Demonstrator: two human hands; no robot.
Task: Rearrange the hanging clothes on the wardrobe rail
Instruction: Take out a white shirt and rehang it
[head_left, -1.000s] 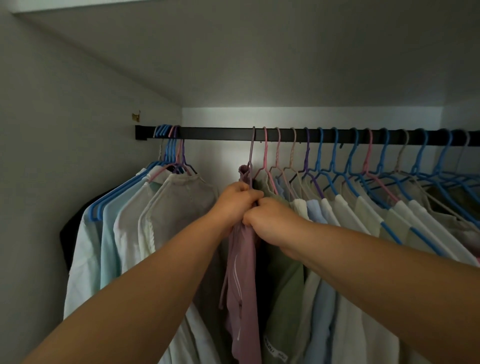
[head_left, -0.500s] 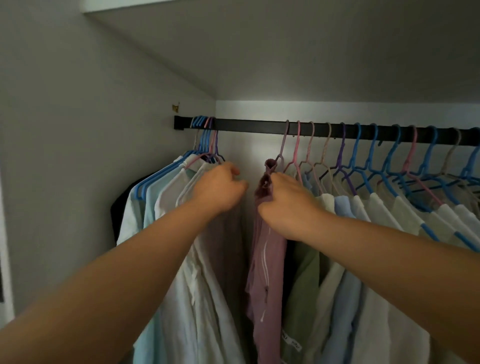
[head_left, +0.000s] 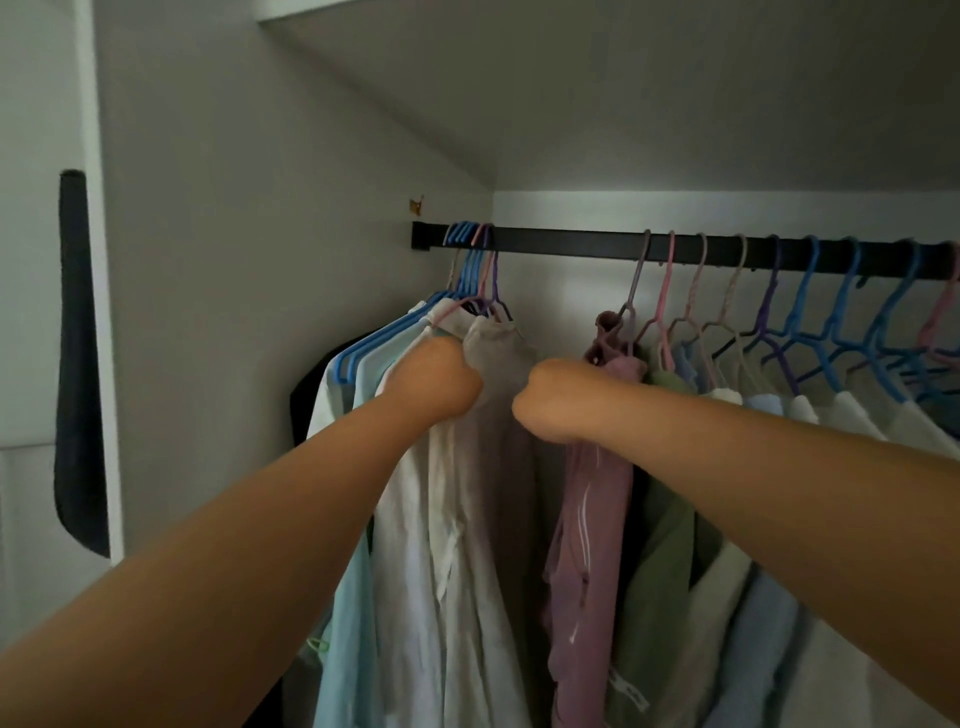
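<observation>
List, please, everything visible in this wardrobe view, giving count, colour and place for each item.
rail: one, black, running across the back of the wardrobe.
left bunch of clothes: several, white, pale blue and beige, one black at the far left, packed at the rail's left end on mostly blue hangers.
mauve garment: one, first of the right-hand group.
green garment: one, just right of the mauve one.
right group of clothes: several, white and light blue, on pink, purple and blue hangers.
dark strip: one, black, hanging outside at far left.
hands: left hand grips the beige garment's shoulder; right hand grips the mauve garment's top.
</observation>
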